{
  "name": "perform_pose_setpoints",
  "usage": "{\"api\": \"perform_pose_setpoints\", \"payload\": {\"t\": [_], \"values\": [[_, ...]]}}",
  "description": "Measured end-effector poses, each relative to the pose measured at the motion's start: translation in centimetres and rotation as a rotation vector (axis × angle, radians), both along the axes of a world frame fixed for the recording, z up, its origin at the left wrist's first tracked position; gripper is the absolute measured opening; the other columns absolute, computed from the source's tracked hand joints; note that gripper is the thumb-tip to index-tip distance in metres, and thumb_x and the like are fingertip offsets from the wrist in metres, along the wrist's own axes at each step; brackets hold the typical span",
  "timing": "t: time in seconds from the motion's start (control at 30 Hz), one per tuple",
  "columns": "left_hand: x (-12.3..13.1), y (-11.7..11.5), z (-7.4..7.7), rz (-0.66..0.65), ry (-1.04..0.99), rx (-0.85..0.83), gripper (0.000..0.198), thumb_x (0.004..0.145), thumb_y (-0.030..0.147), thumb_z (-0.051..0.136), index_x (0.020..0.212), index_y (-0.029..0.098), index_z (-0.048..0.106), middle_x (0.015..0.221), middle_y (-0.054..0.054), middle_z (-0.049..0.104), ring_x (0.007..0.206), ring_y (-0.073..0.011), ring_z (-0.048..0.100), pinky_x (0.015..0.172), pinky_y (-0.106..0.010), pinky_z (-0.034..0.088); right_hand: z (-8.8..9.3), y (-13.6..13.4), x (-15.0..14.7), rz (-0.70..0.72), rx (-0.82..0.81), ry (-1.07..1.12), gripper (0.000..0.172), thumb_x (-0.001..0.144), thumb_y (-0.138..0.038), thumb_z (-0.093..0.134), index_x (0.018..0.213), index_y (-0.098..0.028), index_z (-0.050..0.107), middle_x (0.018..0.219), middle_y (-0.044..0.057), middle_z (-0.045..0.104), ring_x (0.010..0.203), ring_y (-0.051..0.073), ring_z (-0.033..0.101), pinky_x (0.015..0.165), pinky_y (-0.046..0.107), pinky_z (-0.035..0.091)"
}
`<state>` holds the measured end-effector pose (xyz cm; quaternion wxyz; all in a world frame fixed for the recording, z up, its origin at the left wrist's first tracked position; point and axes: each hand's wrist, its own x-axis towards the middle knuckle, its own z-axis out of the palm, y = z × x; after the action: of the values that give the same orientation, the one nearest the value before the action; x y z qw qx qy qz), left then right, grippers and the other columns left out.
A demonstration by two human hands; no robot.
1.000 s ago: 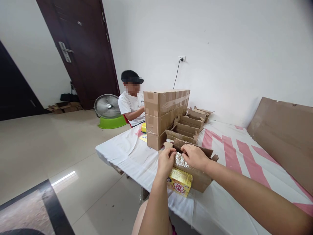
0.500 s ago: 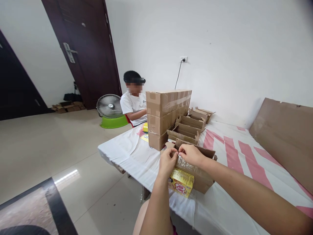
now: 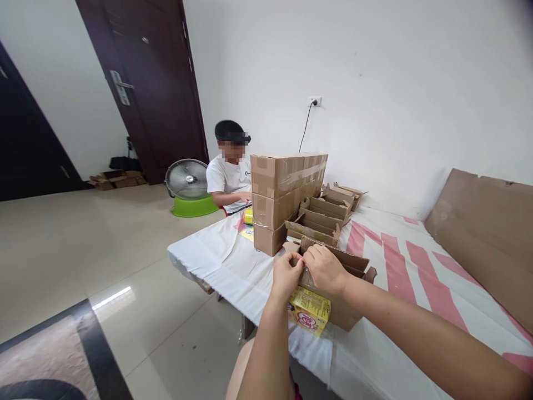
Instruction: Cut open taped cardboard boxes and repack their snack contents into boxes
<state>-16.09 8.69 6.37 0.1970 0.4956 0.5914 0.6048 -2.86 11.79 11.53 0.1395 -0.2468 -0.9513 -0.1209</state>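
An open cardboard box (image 3: 345, 311) stands at the near edge of the table, its flaps up and shiny clear tape on its near side. My left hand (image 3: 287, 273) is closed in a pinch at the box's left top corner. Right beside it, my right hand (image 3: 325, 269) is closed too, its fingers bent over the near wall's upper edge. The two sets of fingertips almost meet; what is pinched between them is hidden. Below my hands, a yellow printed carton (image 3: 308, 312) sits against the box's near side.
Taped cardboard boxes (image 3: 264, 211) are stacked beyond my hands, with a row of open boxes (image 3: 314, 225) alongside. A person (image 3: 229, 172) sits behind the stack. A large cardboard sheet (image 3: 483, 233) leans at the right of the cloth-covered table (image 3: 216, 250). A fan (image 3: 189, 179) stands on the floor.
My right hand has turned and spread further over the box's near wall, covering more of the tape. My left hand stays nearly in place. The seated person's forearm has shifted.
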Motion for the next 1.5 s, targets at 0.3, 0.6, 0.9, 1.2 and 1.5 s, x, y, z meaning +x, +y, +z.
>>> {"api": "perform_pose_setpoints", "payload": {"t": [0.3,0.6,0.9,1.2,1.5], "values": [[-0.4,0.0,-0.2,-0.061,-0.038,0.031,0.012,0.073,0.025,0.059,0.072,0.017,0.067,0.066,0.001,0.067,0.063,-0.0139,0.058,0.060,-0.023,0.043,0.0,0.0,0.8,-0.017,-0.021,0.066,0.017,0.088,-0.013,0.044,0.093,-0.014,0.060,0.094,0.011,0.062,0.089,0.023,0.051,0.084,0.037,0.038],[-1.0,0.3,-0.8,-0.148,-0.029,0.084,0.037,0.073,0.004,0.057,0.105,0.020,0.067,0.107,-0.004,0.072,0.099,-0.0171,0.065,0.090,-0.031,0.049,-0.2,-0.8,2.4,-0.106,-0.059,0.112,0.011,0.086,-0.017,0.058,0.097,-0.016,0.059,0.100,0.007,0.063,0.095,0.021,0.054,0.084,0.033,0.040],[-0.9,1.1,-1.5,-0.050,0.012,0.071,0.026,0.071,0.005,0.063,0.093,0.018,0.069,0.098,-0.005,0.072,0.093,-0.0189,0.065,0.088,-0.035,0.050,-2.0,-2.3,0.8,-0.074,0.064,-0.021,0.013,0.087,-0.024,0.060,0.092,-0.013,0.065,0.090,0.011,0.065,0.087,0.025,0.052,0.076,0.037,0.039],[-1.0,1.7,-1.8,-0.060,0.007,0.051,0.024,0.072,0.008,0.063,0.092,0.019,0.069,0.093,-0.003,0.073,0.084,-0.0164,0.067,0.082,-0.031,0.052,-2.6,-3.6,-1.6,-0.098,0.162,-0.134,0.024,0.088,-0.006,0.046,0.099,-0.003,0.066,0.085,0.019,0.067,0.080,0.026,0.058,0.067,0.039,0.041],[-1.1,1.6,-2.1,-0.105,-0.018,0.046,0.034,0.072,0.002,0.062,0.100,0.018,0.071,0.105,-0.008,0.074,0.096,-0.0201,0.069,0.091,-0.035,0.052,-3.1,-3.2,-2.2,-0.216,0.171,-0.182,0.027,0.085,-0.003,0.044,0.103,0.000,0.064,0.085,0.022,0.066,0.079,0.028,0.059,0.059,0.037,0.042]]}}
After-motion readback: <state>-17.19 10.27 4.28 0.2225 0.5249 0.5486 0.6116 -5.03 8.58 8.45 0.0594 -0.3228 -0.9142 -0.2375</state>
